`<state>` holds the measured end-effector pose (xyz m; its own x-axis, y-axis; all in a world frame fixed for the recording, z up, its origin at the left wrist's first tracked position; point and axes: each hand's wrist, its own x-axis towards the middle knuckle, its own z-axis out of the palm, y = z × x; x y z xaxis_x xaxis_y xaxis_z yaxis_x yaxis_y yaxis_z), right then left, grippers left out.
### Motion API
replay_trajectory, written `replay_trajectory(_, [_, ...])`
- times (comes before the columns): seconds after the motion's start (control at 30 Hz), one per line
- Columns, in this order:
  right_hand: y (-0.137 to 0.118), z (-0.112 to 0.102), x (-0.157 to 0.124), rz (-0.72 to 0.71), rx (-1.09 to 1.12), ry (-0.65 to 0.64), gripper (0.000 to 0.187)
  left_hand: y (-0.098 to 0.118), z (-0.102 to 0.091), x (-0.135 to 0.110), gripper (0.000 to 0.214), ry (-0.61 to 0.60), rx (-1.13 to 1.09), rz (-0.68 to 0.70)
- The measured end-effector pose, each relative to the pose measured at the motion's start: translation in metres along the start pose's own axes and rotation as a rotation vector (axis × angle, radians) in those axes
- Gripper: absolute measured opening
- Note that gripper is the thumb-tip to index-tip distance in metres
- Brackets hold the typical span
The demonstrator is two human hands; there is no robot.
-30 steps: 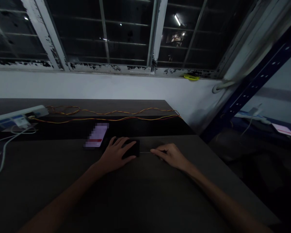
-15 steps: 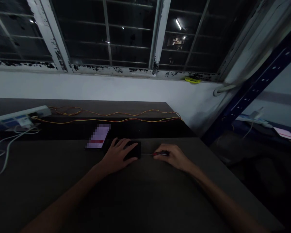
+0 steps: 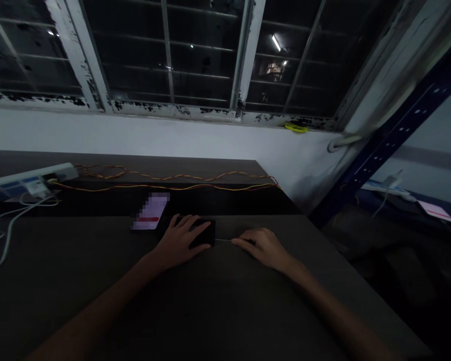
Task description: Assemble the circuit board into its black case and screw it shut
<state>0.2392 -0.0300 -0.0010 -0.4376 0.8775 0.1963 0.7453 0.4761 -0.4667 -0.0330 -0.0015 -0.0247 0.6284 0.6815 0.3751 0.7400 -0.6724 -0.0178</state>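
Observation:
My left hand (image 3: 178, 243) lies palm down with its fingers spread over a flat black rectangular object (image 3: 210, 232), whose kind is too dark to make out. To its right, my right hand (image 3: 268, 248) is closed around the handle of a screwdriver (image 3: 224, 240). The thin metal shaft points left and its end meets the right side of the black object; whether the tip goes into it I cannot tell. Fingers cover most of the handle. A phone (image 3: 153, 210) with a lit, partly blurred screen sits just beyond my left hand.
A white power strip (image 3: 63, 173) with plugs and white cables lies at the left of the dark table (image 3: 210, 311). Twisted red and yellow wires (image 3: 180, 177) run along the back. A blue metal upright (image 3: 383, 145) rises at the right; a yellow item (image 3: 296, 128) lies on the windowsill.
My right hand has shifted its grip on the screwdriver: its fingers now cover the red and black handle that showed before. My left hand stays in place on the black object.

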Motion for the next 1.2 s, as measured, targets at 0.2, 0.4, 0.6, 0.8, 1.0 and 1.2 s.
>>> replay_trajectory(0.2, [0.001,-0.002,0.002,0.008,0.007,-0.048,0.052,-0.002,-0.004,0.000,0.054,-0.035,-0.002,0.006])
replay_trajectory(0.4, [0.007,-0.001,0.002,-0.008,0.154,-0.024,0.027,-0.006,-0.010,0.001,0.058,-0.081,-0.032,0.025])
replay_trajectory(0.6, [0.015,0.002,0.001,0.006,0.385,-0.040,0.021,-0.006,-0.007,0.000,0.059,-0.065,-0.049,0.014])
replay_trajectory(0.8, [0.013,-0.001,0.002,0.054,0.422,-0.063,0.032,-0.002,-0.011,0.002,0.059,-0.098,-0.076,-0.017])
replay_trajectory(1.0, [0.011,-0.001,0.003,0.044,0.296,-0.067,0.050,-0.001,-0.013,0.003,0.060,-0.105,-0.086,-0.029])
replay_trajectory(1.2, [0.010,-0.002,0.002,0.015,0.270,-0.059,0.043,-0.008,-0.025,0.002,0.060,-0.182,-0.136,0.013])
